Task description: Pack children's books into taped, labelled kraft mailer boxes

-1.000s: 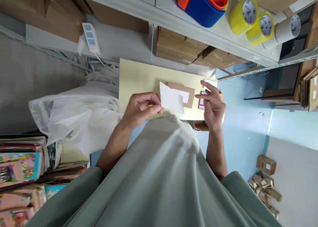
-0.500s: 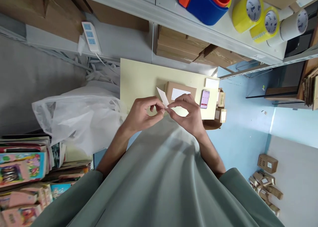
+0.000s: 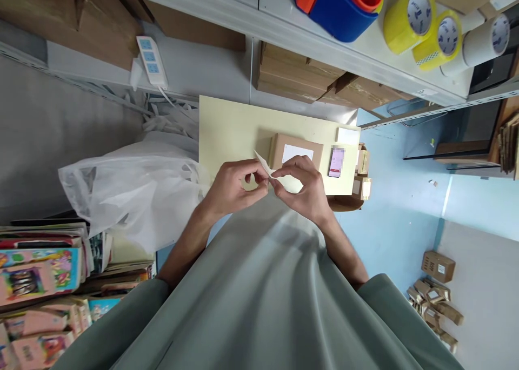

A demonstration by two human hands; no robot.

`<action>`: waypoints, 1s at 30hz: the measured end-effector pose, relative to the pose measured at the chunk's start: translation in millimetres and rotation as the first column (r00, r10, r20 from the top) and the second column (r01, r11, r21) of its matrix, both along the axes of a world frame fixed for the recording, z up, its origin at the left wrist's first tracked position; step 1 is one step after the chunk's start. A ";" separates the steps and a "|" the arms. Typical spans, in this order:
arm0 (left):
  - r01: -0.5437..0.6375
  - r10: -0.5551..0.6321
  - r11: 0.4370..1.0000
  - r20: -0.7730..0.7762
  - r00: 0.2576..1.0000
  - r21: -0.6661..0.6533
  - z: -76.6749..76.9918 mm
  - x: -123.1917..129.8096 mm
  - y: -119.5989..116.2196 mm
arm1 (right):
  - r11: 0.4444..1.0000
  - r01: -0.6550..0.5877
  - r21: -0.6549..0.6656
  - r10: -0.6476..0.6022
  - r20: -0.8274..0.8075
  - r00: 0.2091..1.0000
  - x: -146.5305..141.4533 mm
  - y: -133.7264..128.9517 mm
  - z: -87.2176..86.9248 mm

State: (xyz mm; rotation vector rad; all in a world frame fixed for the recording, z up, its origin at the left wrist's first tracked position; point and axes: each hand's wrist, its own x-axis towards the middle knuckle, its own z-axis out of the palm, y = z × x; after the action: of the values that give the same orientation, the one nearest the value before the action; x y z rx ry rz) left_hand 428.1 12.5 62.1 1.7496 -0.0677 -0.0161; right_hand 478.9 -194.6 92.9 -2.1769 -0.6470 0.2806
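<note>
Between my two hands is a small white paper slip, perhaps a label [image 3: 263, 162], seen nearly edge-on. My left hand [image 3: 239, 185] pinches its lower corner between thumb and index finger. My right hand [image 3: 302, 185] pinches close beside it, the fingertips of both hands almost touching. Just beyond my hands, a brown cardboard box [image 3: 277, 149] with a white label [image 3: 298, 153] on top lies on the pale yellow table [image 3: 227, 127]. The right fingers cover part of the box's near side. To its right lies a phone [image 3: 336, 162] with a lit pink screen.
A white card [image 3: 347, 136] lies at the table's far right corner. White plastic bags [image 3: 133, 192] bulge at the left, above stacked books [image 3: 38, 275]. Overhead, a shelf [image 3: 279, 24] holds tape rolls [image 3: 409, 19] and a blue-and-orange holder [image 3: 343, 13]. Small boxes [image 3: 362, 188] stand right of the table.
The paper slip has turned more edge-on and looks narrower. Both hands keep their pinch in nearly the same place. The view has shifted slightly.
</note>
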 end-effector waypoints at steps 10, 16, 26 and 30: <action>-0.187 0.268 0.874 -0.122 0.956 0.449 -26.3 7.3 39.7 | 0.978 0.203 0.055 -0.201 -0.047 0.979 17.1 -14.9 -4.8; -0.113 0.554 0.490 -0.208 0.806 0.865 -17.5 11.5 112.9 | 0.899 0.401 0.174 -0.384 -0.124 0.915 27.0 -25.0 -4.0; -0.175 0.873 0.177 -0.072 0.482 0.969 -14.2 7.2 226.0 | 0.900 0.403 0.167 -0.363 -0.227 0.904 20.5 -25.2 -11.1; -0.026 0.842 0.240 -0.194 0.504 0.970 -31.1 8.4 230.1 | 0.901 0.394 0.180 -0.350 -0.234 0.907 16.6 -26.6 -14.6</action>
State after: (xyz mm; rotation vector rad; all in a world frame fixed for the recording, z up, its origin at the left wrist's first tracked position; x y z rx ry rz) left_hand 436.5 242.7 31.0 2.6618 1.4409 -0.3464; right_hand 495.5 -221.3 78.3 -1.9732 -0.1310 0.2021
